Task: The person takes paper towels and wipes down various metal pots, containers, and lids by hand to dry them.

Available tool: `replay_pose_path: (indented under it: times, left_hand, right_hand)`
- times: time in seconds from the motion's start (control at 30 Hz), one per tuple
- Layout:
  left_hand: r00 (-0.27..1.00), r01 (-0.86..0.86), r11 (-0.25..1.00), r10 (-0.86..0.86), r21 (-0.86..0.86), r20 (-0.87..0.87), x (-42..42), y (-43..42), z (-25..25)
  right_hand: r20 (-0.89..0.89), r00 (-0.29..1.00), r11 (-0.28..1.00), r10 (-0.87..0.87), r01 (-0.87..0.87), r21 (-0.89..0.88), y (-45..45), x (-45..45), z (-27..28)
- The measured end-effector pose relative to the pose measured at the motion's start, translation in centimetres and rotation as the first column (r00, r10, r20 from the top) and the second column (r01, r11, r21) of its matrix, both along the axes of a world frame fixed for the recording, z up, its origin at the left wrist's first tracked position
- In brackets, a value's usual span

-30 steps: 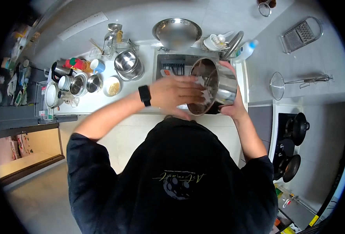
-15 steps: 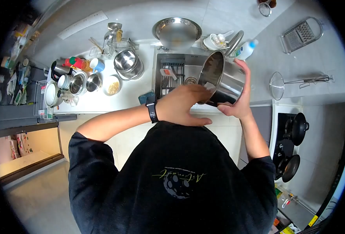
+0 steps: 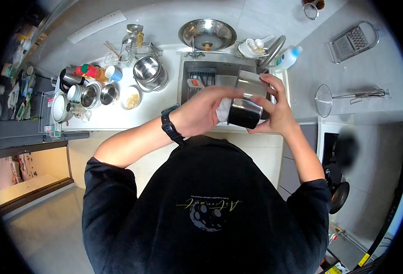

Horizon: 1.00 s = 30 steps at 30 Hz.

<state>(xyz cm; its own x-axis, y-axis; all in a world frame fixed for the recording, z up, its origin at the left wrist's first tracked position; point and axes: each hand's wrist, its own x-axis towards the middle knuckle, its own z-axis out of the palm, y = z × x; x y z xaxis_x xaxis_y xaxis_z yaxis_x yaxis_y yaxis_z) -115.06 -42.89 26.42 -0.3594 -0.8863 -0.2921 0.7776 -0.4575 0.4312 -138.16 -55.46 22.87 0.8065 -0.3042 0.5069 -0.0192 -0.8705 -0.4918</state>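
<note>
Over the front edge of the sink (image 3: 181,82), a shiny metal pot (image 3: 246,113) is held up on its side. My right hand (image 3: 276,107) grips it from the right, fingers spread along its wall. My left hand (image 3: 201,112), with a black watch (image 3: 169,128) on the wrist, presses a crumpled white cloth (image 3: 224,110) against the pot's left side. Whether the cloth is fabric or paper I cannot tell. The inside of the pot is hidden from view.
Left on the counter stand a metal pail-like pot (image 3: 150,75), a bowl of pale bits (image 3: 130,98), lidded pots and cups. A large metal bowl (image 3: 207,34) leans behind the sink. The faucet (image 3: 274,50) and a white bottle (image 3: 289,58) are at right, with pans (image 3: 339,197) on the stove.
The pot has turned, so its mouth no longer faces left toward me. My left hand has come out of the pot with the white cloth and now works on the outside.
</note>
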Motion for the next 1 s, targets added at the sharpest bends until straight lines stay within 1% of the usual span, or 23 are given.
replay_pose_path:
  times: [0.07,0.1,0.13,0.17,0.2,0.27,0.3,0.33,0.37,0.4,0.43,0.47,0.5,0.57,0.6,0.63,0.67,0.73,0.77,0.83,0.87,0.93,1.0]
  left_hand:
    - [0.999,0.045,0.998,-0.045,-0.054,0.008,0.6,-0.3,-0.5]
    - [0.999,0.05,0.997,-0.049,-0.056,0.01,0.3,-0.4,-0.8]
    - [0.96,0.043,0.982,0.01,-0.182,0.281,-0.4,-0.3,-1.2]
    - [0.848,0.069,0.949,0.106,-0.307,0.52,-0.7,-0.3,-1.6]
    - [0.821,0.067,0.937,0.143,-0.342,0.553,-0.7,-0.3,-2.5]
    - [0.522,0.194,0.83,0.364,-0.523,0.771,-0.1,-0.1,-2.3]
    - [0.349,0.32,0.833,0.34,-0.452,0.873,0.4,0.2,-2.2]
    - [0.159,0.427,0.832,0.317,-0.354,0.935,0.8,0.6,-2.3]
    - [-0.008,0.512,0.789,0.4,-0.34,0.916,0.7,0.8,-2.7]
    - [-0.12,0.665,0.634,0.612,-0.395,0.782,0.9,0.7,-3.6]
    - [-0.08,0.735,0.501,0.734,-0.458,0.674,1.0,0.4,-3.9]
    - [-0.027,0.791,0.353,0.836,-0.499,0.548,1.1,0.0,-4.0]
    - [-0.025,0.789,0.354,0.835,-0.502,0.55,1.1,-0.1,-3.9]
    - [-0.017,0.904,0.155,0.945,-0.399,0.327,1.1,0.0,-3.5]
    - [-0.021,0.901,0.16,0.944,-0.402,0.329,1.3,-0.1,-3.7]
    - [-0.044,0.934,0.143,0.955,-0.327,0.294,1.6,-0.4,-3.9]
    - [-0.063,0.96,0.129,0.964,-0.247,0.257,1.9,-0.5,-4.1]
    - [-0.088,0.966,0.14,0.968,-0.216,0.234,2.0,-0.6,-4.4]
    - [-0.152,0.951,0.205,0.962,-0.233,0.228,1.7,-0.6,-4.8]
    - [-0.265,0.914,0.32,0.936,-0.249,0.231,1.3,-0.4,-5.1]
    - [-0.268,0.913,0.323,0.935,-0.25,0.231,0.9,-0.3,-5.1]
    - [-0.276,0.831,0.412,0.889,-0.374,0.365,0.3,-0.2,-5.5]
    - [-0.256,0.785,0.453,0.858,-0.423,0.444,-0.3,-0.1,-6.7]
  right_hand:
    - [0.057,0.998,0.998,0.014,-0.01,-0.061,-0.5,0.1,-0.1]
    - [0.041,0.999,0.982,0.021,-0.013,-0.188,-0.8,0.2,0.3]
    - [0.023,0.999,0.95,0.026,-0.018,-0.312,-1.0,0.2,0.5]
    - [-0.028,0.999,0.938,0.039,-0.046,-0.344,-1.4,0.0,0.0]
    - [-0.027,0.999,0.936,0.038,-0.045,-0.349,-1.1,0.1,-0.2]
    - [0.047,0.998,0.997,-0.04,0.037,0.063,0.6,0.4,-0.7]
    - [0.131,0.984,0.938,-0.122,0.071,0.339,1.1,0.5,-1.3]
    - [0.131,0.984,0.938,-0.12,0.069,0.34,1.8,0.9,-1.4]
    - [0.174,0.962,0.663,-0.211,0.011,0.749,2.6,1.5,-1.5]
    - [0.162,0.971,0.486,-0.175,-0.058,0.872,2.5,0.8,-3.2]
    - [0.154,0.975,0.269,-0.163,-0.107,0.957,2.4,0.1,-5.0]
    - [0.134,0.976,0.047,-0.171,-0.128,0.991,2.3,-0.5,-6.7]
    - [0.267,0.958,-0.077,-0.104,-0.276,0.958,2.5,-0.4,-7.5]
    - [0.489,0.872,-0.214,-0.026,-0.483,0.849,2.7,-0.5,-8.4]
    - [0.585,0.811,-0.297,0.008,-0.556,0.776,2.9,-0.2,-8.3]
    - [0.481,0.876,-0.147,-0.034,-0.48,0.865,3.0,-0.1,-7.8]
    - [0.442,0.896,-0.107,-0.05,-0.445,0.889,2.8,-0.1,-8.0]
    - [0.359,0.93,-0.032,-0.084,-0.362,0.931,2.4,-0.1,-8.5]
    - [0.44,0.894,-0.095,-0.079,-0.446,0.89,1.7,-0.5,-12.1]
    - [0.458,0.883,-0.135,-0.098,-0.468,0.873,2.3,-0.1,-10.6]
    - [0.458,0.884,-0.136,-0.095,-0.467,0.874,2.7,0.0,-9.4]
    - [0.305,0.938,0.038,-0.165,-0.303,0.952,3.3,0.5,-7.8]
    - [0.304,0.936,0.025,-0.178,-0.304,0.952,3.6,1.6,-6.7]
